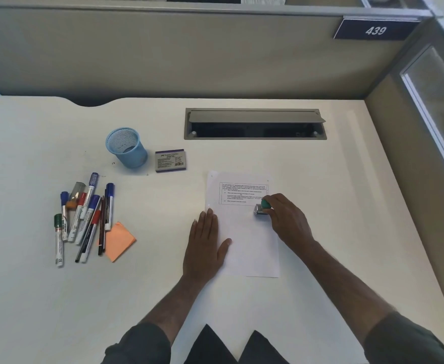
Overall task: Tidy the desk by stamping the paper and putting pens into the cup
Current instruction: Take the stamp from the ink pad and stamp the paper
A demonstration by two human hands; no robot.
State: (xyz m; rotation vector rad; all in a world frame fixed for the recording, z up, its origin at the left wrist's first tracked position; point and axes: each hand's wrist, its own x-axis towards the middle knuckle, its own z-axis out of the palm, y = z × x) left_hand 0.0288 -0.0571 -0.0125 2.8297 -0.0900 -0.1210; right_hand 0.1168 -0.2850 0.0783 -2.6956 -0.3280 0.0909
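While the left hand [206, 243] lies flat with straight fingers on the left edge of the paper [247, 232], the right hand [286, 219] curls its grip round the green knob of a stamp [261, 207], whose base rests on the sheet just below the printed text. That paper sits right of the middle of the surface [320, 179]. Toward the left edge lies a heap of pens [84, 216] touching an orange sticky-note pad [118, 241]. Behind them stands the blue mesh cup [126, 147], upright, with a stamp pad box [170, 160] just beside it.
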